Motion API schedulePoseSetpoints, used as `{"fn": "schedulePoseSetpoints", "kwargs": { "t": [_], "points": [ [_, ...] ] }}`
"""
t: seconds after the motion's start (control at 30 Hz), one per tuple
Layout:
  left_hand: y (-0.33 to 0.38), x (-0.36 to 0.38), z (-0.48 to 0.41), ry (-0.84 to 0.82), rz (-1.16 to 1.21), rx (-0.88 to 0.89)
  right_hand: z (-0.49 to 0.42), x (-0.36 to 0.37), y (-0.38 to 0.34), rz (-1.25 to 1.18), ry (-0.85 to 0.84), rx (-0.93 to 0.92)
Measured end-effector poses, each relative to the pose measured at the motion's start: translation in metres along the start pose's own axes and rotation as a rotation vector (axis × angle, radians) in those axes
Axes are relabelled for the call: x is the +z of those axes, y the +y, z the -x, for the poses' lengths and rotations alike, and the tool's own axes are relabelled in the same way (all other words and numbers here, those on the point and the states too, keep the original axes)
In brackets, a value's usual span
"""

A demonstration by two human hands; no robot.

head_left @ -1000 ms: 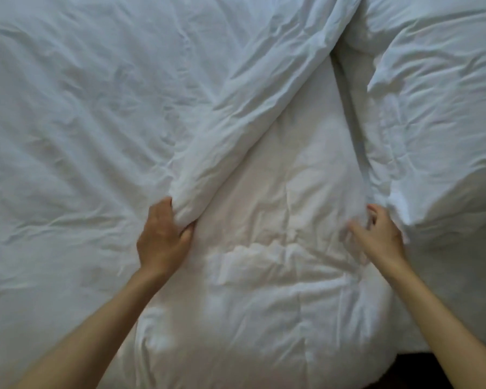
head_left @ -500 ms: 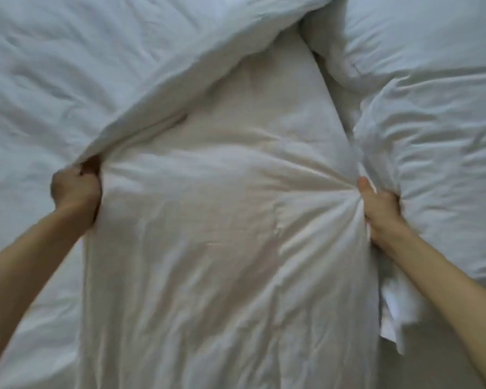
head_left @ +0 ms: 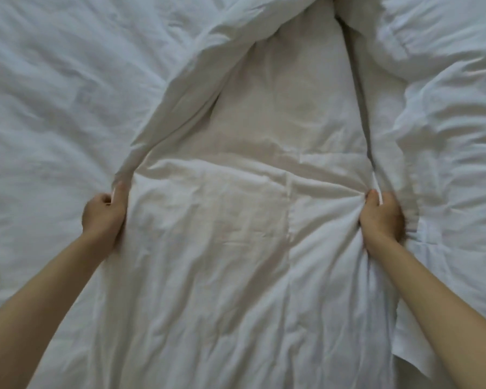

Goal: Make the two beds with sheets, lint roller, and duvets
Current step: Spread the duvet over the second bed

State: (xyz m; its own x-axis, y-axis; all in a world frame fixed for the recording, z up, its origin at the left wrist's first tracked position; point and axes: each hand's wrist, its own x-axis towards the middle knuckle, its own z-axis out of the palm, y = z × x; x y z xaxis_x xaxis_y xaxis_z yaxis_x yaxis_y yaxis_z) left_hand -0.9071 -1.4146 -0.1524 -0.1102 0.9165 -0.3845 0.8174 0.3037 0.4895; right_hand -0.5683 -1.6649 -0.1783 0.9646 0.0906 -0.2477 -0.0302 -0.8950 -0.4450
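Duvet (head_left: 236, 248) spread between hands, left hand (head_left: 104, 217) gripping 1 edge, right hand (head_left: 380, 217) the other

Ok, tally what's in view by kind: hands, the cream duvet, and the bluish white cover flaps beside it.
Hands: 2, left hand and right hand
Cream duvet: 1
Cover flaps: 2, left flap and right flap
Total: 5

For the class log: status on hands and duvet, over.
Left hand grips white fabric cover edge. Right hand grips white quilted duvet. Nothing blocking.
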Motion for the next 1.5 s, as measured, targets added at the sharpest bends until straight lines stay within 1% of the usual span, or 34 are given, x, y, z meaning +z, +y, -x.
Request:
{"fn": "schedulePoseSetpoints", "kwargs": {
  "t": [0.03, 0.1, 0.13, 0.2, 0.27, 0.37, 0.43, 0.5, 0.53, 0.6, 0.63, 0.67, 0.7, 0.73, 0.8, 0.83, 0.87, 0.9, 0.93, 0.97, 1.0, 1.07, 1.13, 1.17, 1.2, 1.23, 1.27, 1.3, 1.33, 1.37, 1.4, 1.43, 1.47, 1.5],
  "points": [
    [-0.007, -0.001, 0.010, -0.012, 0.008, 0.001, 0.007, 0.000, -0.001, -0.023, 0.051, -0.065],
    [-0.029, 0.002, 0.028, -0.013, -0.008, 0.025, 0.032, 0.004, -0.003, 0.034, 0.177, -0.317],
    [-0.039, 0.003, 0.035, -0.002, -0.032, 0.037, 0.046, 0.007, -0.006, 0.080, 0.182, -0.453],
    [-0.054, 0.002, 0.034, 0.032, -0.093, 0.028, 0.067, 0.017, -0.009, 0.210, 0.005, -0.669],
    [-0.059, -0.002, 0.021, 0.079, -0.115, 0.013, 0.073, 0.027, 0.001, 0.360, -0.196, -0.737],
    [-0.072, -0.012, 0.003, 0.179, -0.018, -0.038, 0.063, 0.029, 0.019, 0.392, -0.223, -0.683],
    [-0.088, -0.024, 0.002, 0.190, 0.178, -0.147, 0.060, 0.022, 0.018, 0.361, -0.226, -0.612],
    [-0.100, -0.040, 0.018, 0.014, 0.408, -0.214, 0.061, 0.013, 0.011, 0.283, -0.194, -0.458],
    [-0.104, -0.048, 0.031, -0.105, 0.450, -0.219, 0.069, 0.013, 0.007, 0.217, -0.160, -0.357],
    [-0.119, -0.055, 0.065, -0.329, 0.432, -0.188, 0.113, 0.032, -0.005, 0.062, -0.079, -0.152],
    [-0.129, -0.056, 0.082, -0.436, 0.411, -0.153, 0.155, 0.049, -0.014, 0.044, -0.024, -0.132],
    [-0.142, -0.055, 0.097, -0.520, 0.399, -0.115, 0.207, 0.070, -0.023, 0.039, -0.019, -0.193],
    [-0.157, -0.053, 0.107, -0.562, 0.392, -0.086, 0.266, 0.089, -0.033, 0.057, -0.110, -0.318],
    [-0.171, -0.053, 0.112, -0.572, 0.379, -0.059, 0.328, 0.108, -0.037, 0.113, -0.240, -0.500],
    [-0.201, -0.066, 0.110, -0.495, 0.354, -0.024, 0.426, 0.129, -0.038, 0.138, -0.707, -0.802],
    [-0.214, -0.078, 0.104, -0.447, 0.388, -0.057, 0.456, 0.129, -0.042, 0.087, -0.925, -0.861],
    [-0.227, -0.093, 0.100, -0.416, 0.442, -0.104, 0.470, 0.126, -0.042, -0.010, -1.068, -0.829],
    [-0.242, -0.109, 0.094, -0.398, 0.498, -0.151, 0.471, 0.120, -0.042, -0.126, -1.088, -0.775],
    [-0.257, -0.127, 0.088, -0.385, 0.547, -0.193, 0.463, 0.117, -0.038, -0.222, -0.985, -0.718],
    [-0.273, -0.146, 0.080, -0.373, 0.581, -0.220, 0.450, 0.114, -0.036, -0.284, -0.767, -0.648],
    [-0.289, -0.165, 0.071, -0.357, 0.593, -0.223, 0.432, 0.112, -0.034, -0.278, -0.540, -0.567],
    [-0.321, -0.204, 0.051, -0.315, 0.589, -0.202, 0.405, 0.111, -0.027, -0.115, -0.187, -0.407],
    [-0.361, -0.239, 0.031, -0.248, 0.592, -0.227, 0.431, 0.133, -0.037, 0.011, -0.045, -0.217],
    [-0.384, -0.255, 0.022, -0.221, 0.597, -0.264, 0.469, 0.155, -0.050, 0.082, -0.021, -0.221],
    [-0.408, -0.271, 0.014, -0.205, 0.589, -0.307, 0.518, 0.184, -0.063, 0.131, -0.042, -0.331],
    [-0.431, -0.288, 0.008, -0.195, 0.590, -0.343, 0.577, 0.213, -0.075, 0.153, -0.106, -0.523],
    [-0.455, -0.303, 0.001, -0.188, 0.577, -0.365, 0.641, 0.234, -0.090, 0.165, -0.324, -0.692],
    [-0.477, -0.319, -0.005, -0.177, 0.569, -0.378, 0.703, 0.248, -0.104, 0.126, -0.651, -0.814],
    [-0.501, -0.339, -0.013, -0.156, 0.560, -0.383, 0.761, 0.260, -0.120, 0.074, -1.026, -0.863],
    [-0.512, -0.347, -0.018, -0.144, 0.562, -0.389, 0.787, 0.261, -0.127, -0.013, -1.298, -0.845],
    [-0.528, -0.361, -0.026, -0.113, 0.569, -0.406, 0.809, 0.258, -0.140, -0.086, -1.396, -0.883],
    [-0.541, -0.377, -0.032, -0.078, 0.577, -0.426, 0.816, 0.256, -0.151, -0.157, -1.365, -0.911],
    [-0.550, -0.390, -0.038, -0.046, 0.571, -0.442, 0.808, 0.254, -0.160, -0.222, -1.216, -0.899],
    [-0.557, -0.401, -0.044, -0.013, 0.573, -0.449, 0.789, 0.252, -0.167, -0.259, -1.031, -0.834]
  ]
}}
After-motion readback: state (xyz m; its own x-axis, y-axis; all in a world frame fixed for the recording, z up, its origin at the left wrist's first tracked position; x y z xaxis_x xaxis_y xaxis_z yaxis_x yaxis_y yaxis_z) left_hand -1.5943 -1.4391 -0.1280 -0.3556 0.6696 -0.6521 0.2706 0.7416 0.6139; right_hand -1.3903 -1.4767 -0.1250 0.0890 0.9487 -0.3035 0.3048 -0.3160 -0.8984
